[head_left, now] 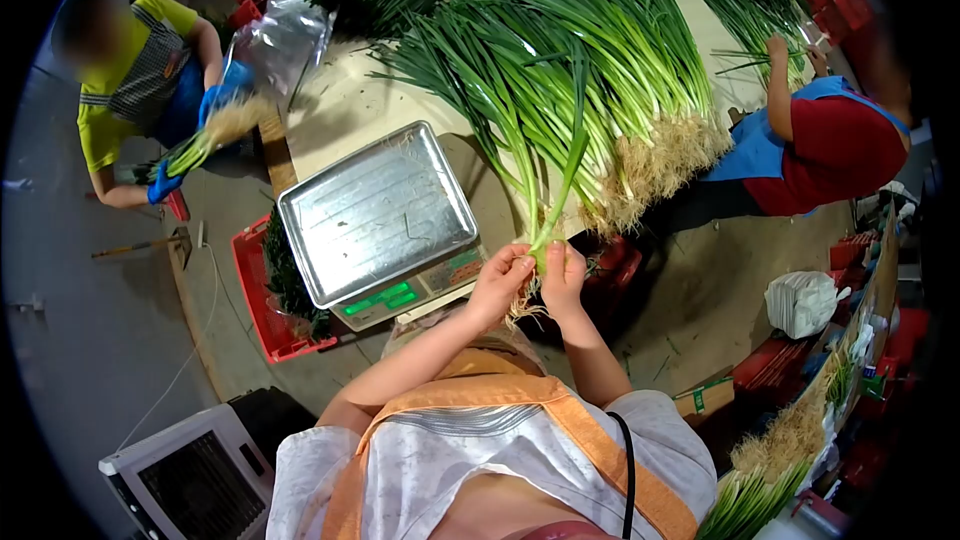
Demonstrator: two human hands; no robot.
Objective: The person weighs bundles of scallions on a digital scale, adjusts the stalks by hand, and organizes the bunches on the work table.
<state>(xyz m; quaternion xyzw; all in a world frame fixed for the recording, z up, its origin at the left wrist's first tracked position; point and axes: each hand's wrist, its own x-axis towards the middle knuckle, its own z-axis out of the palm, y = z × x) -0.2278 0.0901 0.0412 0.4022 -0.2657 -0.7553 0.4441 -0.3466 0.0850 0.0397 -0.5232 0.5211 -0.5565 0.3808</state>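
Observation:
Just in front of my body, my left hand [503, 283] and my right hand [563, 278] are closed close together around the lower ends of a few green onions [556, 202]. Pale roots dangle below my fingers, and the long leaves reach away over the table. Beyond them lies a large pile of green onions [600, 90], its root ends toward the right. Left of my hands stands a scale with a metal tray [380, 210], which carries only small scraps. The scale's display glows green.
A co-worker in yellow [150, 70] at left holds a bunch of rooted green onions [215, 135]. Another co-worker in red [820, 145] stands close at right. A red crate [262, 285] sits below the scale. More green onions [760, 485] lie at lower right.

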